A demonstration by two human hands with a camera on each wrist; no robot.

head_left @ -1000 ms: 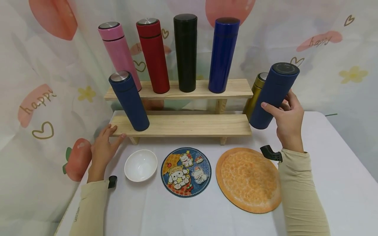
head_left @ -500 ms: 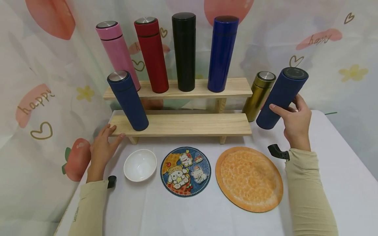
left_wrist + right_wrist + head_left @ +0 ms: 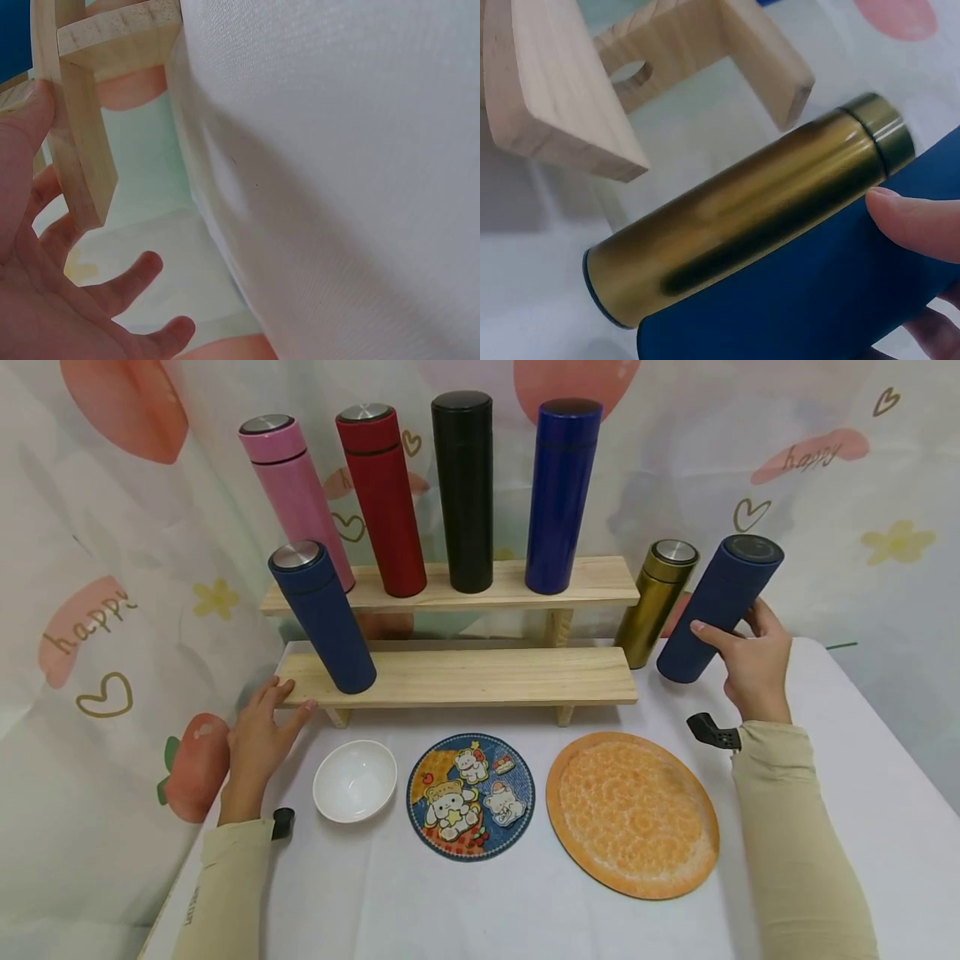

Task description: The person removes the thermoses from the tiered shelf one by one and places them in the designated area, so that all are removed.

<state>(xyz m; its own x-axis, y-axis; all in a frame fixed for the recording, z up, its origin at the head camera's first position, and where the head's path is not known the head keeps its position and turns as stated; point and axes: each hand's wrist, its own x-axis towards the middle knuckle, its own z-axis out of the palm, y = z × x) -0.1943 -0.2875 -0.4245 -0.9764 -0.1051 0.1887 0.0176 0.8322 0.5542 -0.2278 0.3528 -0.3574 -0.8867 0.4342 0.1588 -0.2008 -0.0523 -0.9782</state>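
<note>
My right hand (image 3: 756,662) grips a dark blue thermos bottle (image 3: 716,610) with a black lid, tilted with its top to the right. Whether its base touches the table cannot be told. Close on its left stands a gold thermos (image 3: 654,606); the right wrist view shows this gold bottle (image 3: 742,217) partly covered by the blue one (image 3: 802,285). My left hand (image 3: 262,739) holds the left end of the two-tier wooden rack's lower shelf (image 3: 495,677), thumb at the front edge. In the left wrist view two fingers (image 3: 135,281) hang free of the wood.
Another dark blue thermos (image 3: 324,618) stands on the lower shelf's left. Pink (image 3: 300,506), red (image 3: 384,502), black (image 3: 462,493) and shiny blue (image 3: 564,497) bottles line the upper shelf. In front lie a white bowl (image 3: 355,782), a cartoon mat (image 3: 471,797) and an orange-brown round mat (image 3: 632,816).
My right hand has moved right with the dark blue thermos and lowered it slightly, uncovering more of the gold one. The left hand stays at the shelf end.
</note>
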